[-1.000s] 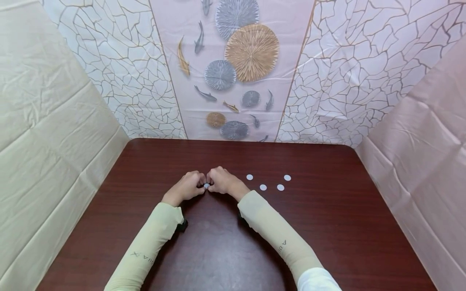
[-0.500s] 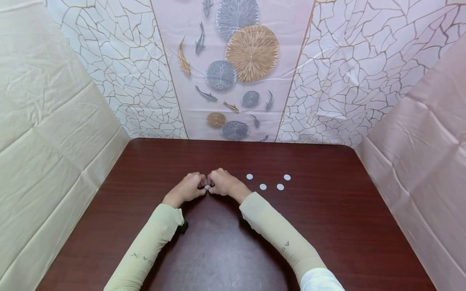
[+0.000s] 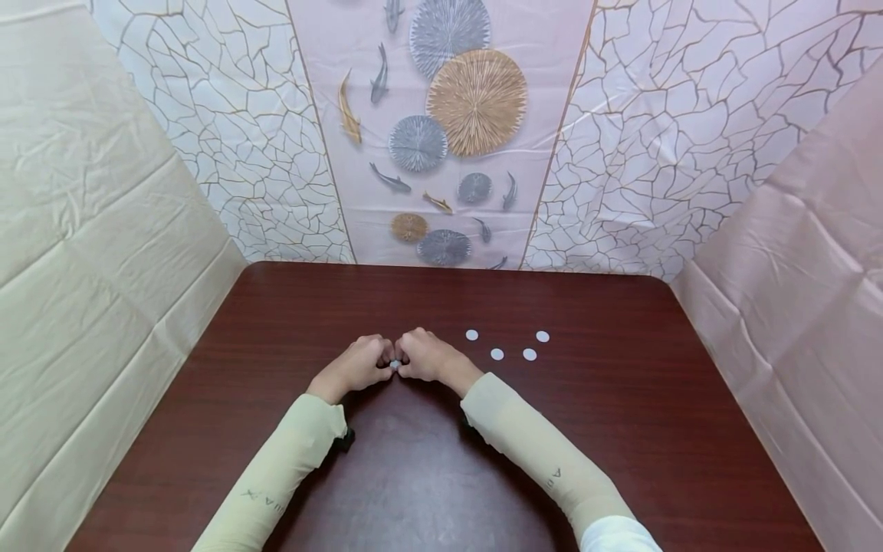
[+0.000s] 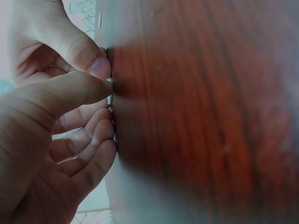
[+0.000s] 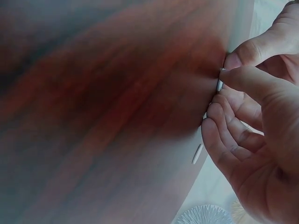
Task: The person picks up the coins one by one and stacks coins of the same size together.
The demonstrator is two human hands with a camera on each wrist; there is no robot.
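Note:
Between my two hands on the dark red-brown table (image 3: 414, 468) is a small white disc (image 3: 395, 365), mostly covered by fingers in the head view. My left hand (image 3: 360, 363) pinches it from the left, thumb at the near side. From the right, my right hand (image 3: 431, 357) holds it in the same way, and the thumbs nearly meet. Both wrist views catch only the thin edge of the disc (image 4: 110, 99), low at the tabletop between thumb and fingers. The other fingers of both hands are curled, their tips down at the table surface.
Right of the hands lie several more flat white discs (image 3: 497, 354), spaced apart on the table. One loose disc (image 5: 197, 154) shows edge-on in the right wrist view. A patterned cloth (image 3: 441, 153) hangs behind the table, with pale cloths (image 3: 90, 253) at the sides.
Both hands have slid a little toward the table's near side, with the white disc between them. The other discs have stayed in place.

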